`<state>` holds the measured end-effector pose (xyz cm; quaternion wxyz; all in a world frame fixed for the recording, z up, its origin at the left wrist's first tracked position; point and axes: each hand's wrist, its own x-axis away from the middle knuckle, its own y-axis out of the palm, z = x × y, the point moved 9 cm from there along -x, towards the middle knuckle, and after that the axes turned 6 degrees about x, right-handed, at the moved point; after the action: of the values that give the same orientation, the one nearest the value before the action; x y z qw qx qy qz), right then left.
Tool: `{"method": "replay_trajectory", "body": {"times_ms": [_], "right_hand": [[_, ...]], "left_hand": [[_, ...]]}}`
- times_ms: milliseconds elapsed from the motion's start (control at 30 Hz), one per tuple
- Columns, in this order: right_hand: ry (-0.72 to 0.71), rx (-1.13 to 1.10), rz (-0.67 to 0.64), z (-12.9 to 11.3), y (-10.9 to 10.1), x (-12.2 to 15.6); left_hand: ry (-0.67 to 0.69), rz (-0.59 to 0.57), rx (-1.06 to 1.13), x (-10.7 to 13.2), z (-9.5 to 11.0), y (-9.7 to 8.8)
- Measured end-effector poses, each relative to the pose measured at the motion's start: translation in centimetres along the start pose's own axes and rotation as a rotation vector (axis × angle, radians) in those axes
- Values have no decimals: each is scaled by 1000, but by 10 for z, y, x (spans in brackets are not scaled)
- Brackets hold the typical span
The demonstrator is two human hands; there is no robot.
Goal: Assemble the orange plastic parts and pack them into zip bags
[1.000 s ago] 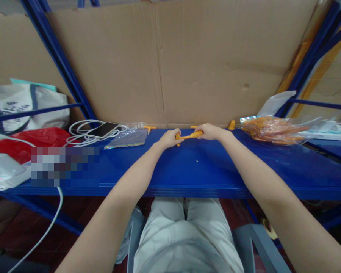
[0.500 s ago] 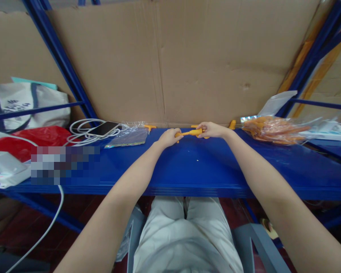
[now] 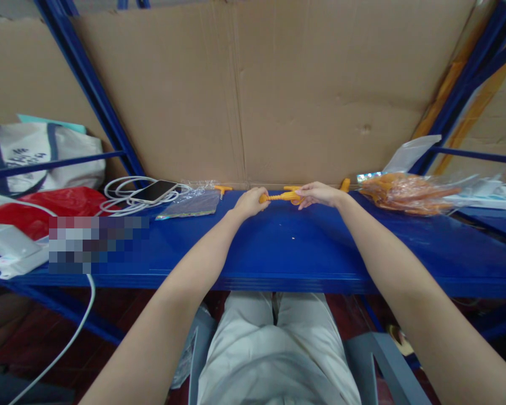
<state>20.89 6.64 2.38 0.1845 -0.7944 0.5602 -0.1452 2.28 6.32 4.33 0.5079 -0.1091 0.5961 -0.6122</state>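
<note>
A yellow-orange plastic piece with a ridged, screw-like shaft [image 3: 277, 197] spans the gap between my hands, low over the blue shelf. Its rounded left end is gripped by my left hand [image 3: 251, 203], with the fingers wrapped round it. At the wider right end, my right hand [image 3: 319, 194] pinches it between thumb and fingers, which partly hide that end. Just behind my right hand lies another yellow piece, mostly covered. A yellow T-shaped piece [image 3: 222, 189] rests to the left by the cardboard, and a further yellow piece [image 3: 344, 184] stands behind my right wrist.
On the left are a clear flat bag [image 3: 191, 203], a phone [image 3: 155, 192] on coiled white cable, a red bag [image 3: 63, 203] and a canvas bag. A plastic bag of orange parts [image 3: 409, 192] sits right. Cardboard [image 3: 299, 95] walls the back; blue posts flank the shelf [image 3: 295, 259].
My right hand has shifted slightly right and its fingers now reach lower round the piece's right end. My left hand has barely moved and keeps its hold.
</note>
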Motion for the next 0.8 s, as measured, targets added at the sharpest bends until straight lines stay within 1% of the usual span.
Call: {"method": "replay_trajectory", "body": {"times_ms": [133, 300, 433, 567, 667, 800], "right_hand": [[71, -71, -33, 9, 5, -2], [148, -110, -33, 13, 10, -2], [130, -116, -43, 13, 10, -2], [89, -124, -115, 13, 12, 1], [46, -137, -153, 11, 12, 2], [20, -139, -142, 8, 10, 2]], "left_hand": [[-15, -5, -48, 1, 2, 0], [-33, -18, -63, 2, 2, 1], [-46, -35, -53, 3, 4, 1], [-80, -70, -46, 4, 5, 2], [-92, -68, -46, 5, 5, 1], [-79, -45, -38, 4, 3, -1]]}}
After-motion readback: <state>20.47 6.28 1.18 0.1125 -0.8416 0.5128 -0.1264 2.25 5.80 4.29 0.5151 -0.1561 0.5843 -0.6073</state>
